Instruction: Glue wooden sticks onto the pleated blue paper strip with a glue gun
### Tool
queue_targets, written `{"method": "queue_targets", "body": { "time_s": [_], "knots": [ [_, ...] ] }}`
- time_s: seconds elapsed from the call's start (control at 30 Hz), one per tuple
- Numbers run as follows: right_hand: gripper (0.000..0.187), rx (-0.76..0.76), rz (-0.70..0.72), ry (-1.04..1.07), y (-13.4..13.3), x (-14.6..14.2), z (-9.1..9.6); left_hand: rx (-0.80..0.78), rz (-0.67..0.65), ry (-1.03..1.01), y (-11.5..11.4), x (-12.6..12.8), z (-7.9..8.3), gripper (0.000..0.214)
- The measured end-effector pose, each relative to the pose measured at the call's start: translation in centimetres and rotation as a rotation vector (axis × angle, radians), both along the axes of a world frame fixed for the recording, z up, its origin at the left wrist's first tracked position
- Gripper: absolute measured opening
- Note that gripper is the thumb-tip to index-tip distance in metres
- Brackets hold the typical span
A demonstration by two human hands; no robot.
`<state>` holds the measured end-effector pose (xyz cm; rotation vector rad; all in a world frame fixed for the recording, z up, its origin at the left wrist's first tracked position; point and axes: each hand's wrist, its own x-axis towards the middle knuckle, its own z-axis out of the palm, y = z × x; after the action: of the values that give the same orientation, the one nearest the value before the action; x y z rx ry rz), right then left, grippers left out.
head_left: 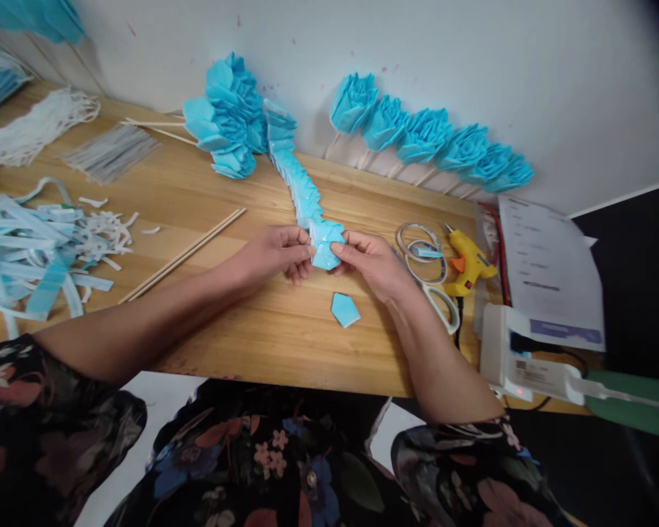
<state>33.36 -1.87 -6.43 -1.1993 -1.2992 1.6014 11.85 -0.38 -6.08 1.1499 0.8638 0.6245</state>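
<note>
A long chain of overlapping blue fabric petals (295, 176) runs from the back of the table toward me. Its near end, a blue petal piece (325, 249), is between my two hands. My left hand (285, 252) pinches its left edge, fingers curled. On the other side, my right hand (367, 258) grips the right edge with the thumb on top. Just in front of the hands lies a loose blue five-sided piece (345, 310), touched by neither hand.
Blue fabric flowers (425, 135) on sticks lean along the wall, with a bunch (228, 121) further left. At right are scissors (442, 304), a yellow glue gun (466, 263), a power strip (527, 369) and paper (549, 271). Cut strips (38, 256), grey wires (110, 151) and sticks (184, 255) lie left.
</note>
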Motion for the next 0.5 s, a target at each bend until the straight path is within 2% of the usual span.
{"method": "queue_targets", "body": {
  "time_s": [0.27,0.5],
  "knots": [
    [0.039,0.0,0.056,-0.06,-0.11,0.26,0.52,-0.011,0.045,0.02,-0.16,0.1,0.11,0.017],
    [0.038,0.01,0.073,-0.114,-0.21,-0.13,0.69,0.009,0.01,0.021,-0.03,0.01,0.02,0.02]
  ]
}}
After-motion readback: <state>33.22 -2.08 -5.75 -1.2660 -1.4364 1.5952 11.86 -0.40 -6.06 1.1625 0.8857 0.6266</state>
